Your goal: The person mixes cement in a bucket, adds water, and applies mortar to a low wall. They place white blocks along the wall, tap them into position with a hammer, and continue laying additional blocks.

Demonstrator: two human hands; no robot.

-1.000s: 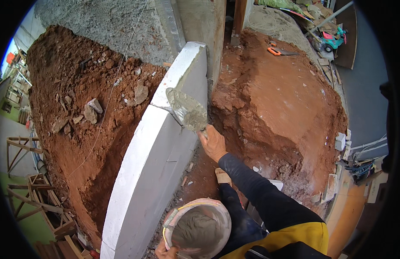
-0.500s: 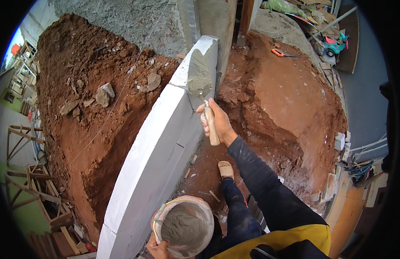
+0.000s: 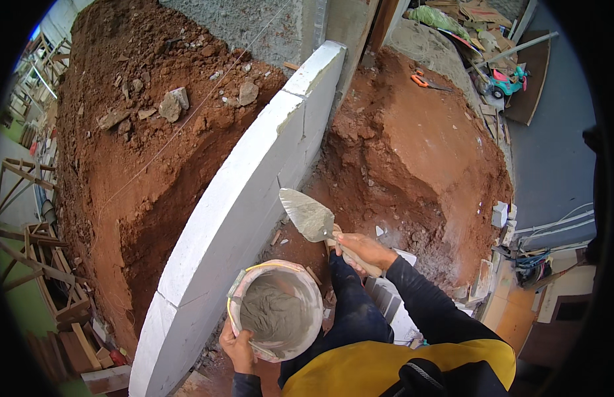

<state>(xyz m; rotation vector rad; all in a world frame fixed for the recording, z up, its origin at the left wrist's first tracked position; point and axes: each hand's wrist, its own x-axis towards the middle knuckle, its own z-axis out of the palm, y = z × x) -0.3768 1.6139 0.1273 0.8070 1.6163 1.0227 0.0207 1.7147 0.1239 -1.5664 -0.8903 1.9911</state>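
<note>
Red-brown soil ground (image 3: 297, 249) is split by a white block wall (image 3: 247, 205) stood on it. Stones (image 3: 171, 106) are scattered over the left bank (image 3: 154, 159); an orange-handled tool (image 3: 421, 81) is laid on the right bank (image 3: 446, 145). Small scraps (image 3: 276, 237) are strewn along the wall's foot.

Left hand (image 3: 238, 345), low, left of centre: some fingertips hidden by bucket (image 3: 311, 291); left sleeve (image 3: 246, 386) cut off at lower edge. Mortar (image 3: 274, 314) covers bucket's floor, depth cannot be told. Trowel (image 3: 308, 215), centre: handle partly covered by right hand (image 3: 370, 249). Block wall (image 3: 227, 218) cropped at lower left. Upper-left clutter (image 3: 45, 79) (squeezed against dark rim) too small to identify.
</note>
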